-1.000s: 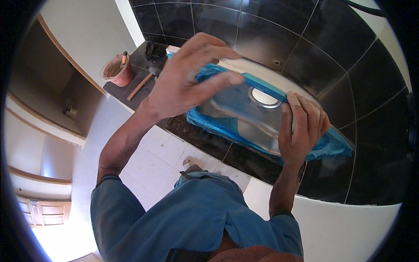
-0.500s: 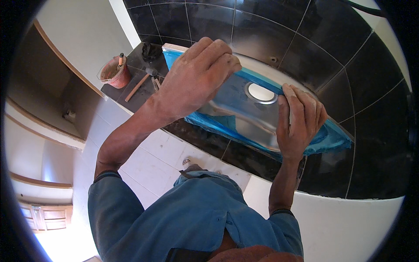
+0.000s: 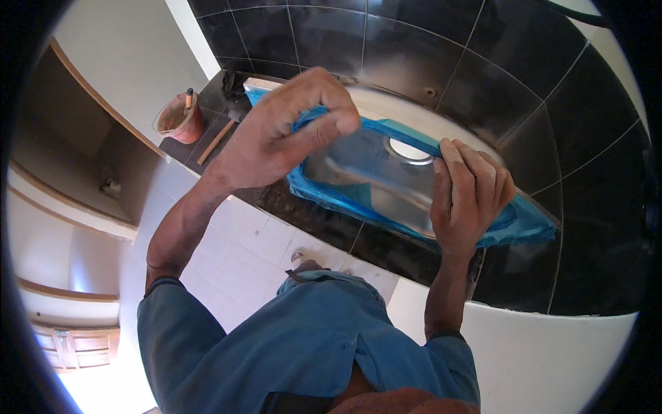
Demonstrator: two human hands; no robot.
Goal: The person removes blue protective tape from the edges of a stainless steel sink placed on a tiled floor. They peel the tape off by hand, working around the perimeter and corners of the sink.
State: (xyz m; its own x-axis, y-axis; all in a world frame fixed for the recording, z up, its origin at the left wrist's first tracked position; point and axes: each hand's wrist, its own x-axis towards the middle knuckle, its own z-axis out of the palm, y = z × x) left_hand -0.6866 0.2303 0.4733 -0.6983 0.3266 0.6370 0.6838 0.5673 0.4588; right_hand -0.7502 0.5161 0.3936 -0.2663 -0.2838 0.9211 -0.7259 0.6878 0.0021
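Note:
A steel sink (image 3: 365, 169) with blue protective film (image 3: 324, 196) around its border stands tilted on the dark tiled counter, its long upper edge near the wall. A round drain hole (image 3: 410, 150) shows in the bowl. My right hand (image 3: 472, 190) grips the upper edge toward the right, fingers bent over it. My left hand (image 3: 289, 131) is raised in front of the sink's left part. Its fingers curl toward the thumb in a pinch, with blue film visible through the loop. Whether anything sits between those fingertips cannot be made out.
On the counter's left end stand a reddish bucket (image 3: 181, 123) with a handled tool (image 3: 189, 96) in it and a wooden handle (image 3: 215, 143). A black bag (image 3: 234, 84) lies behind. Black tiles (image 3: 414, 52) cover the wall. Pale floor tiles (image 3: 234, 234) lie below.
My left hand has come down and left from the upper edge, its thumb now showing. The sink's left end has shifted slightly left and down. My right hand keeps its grip.

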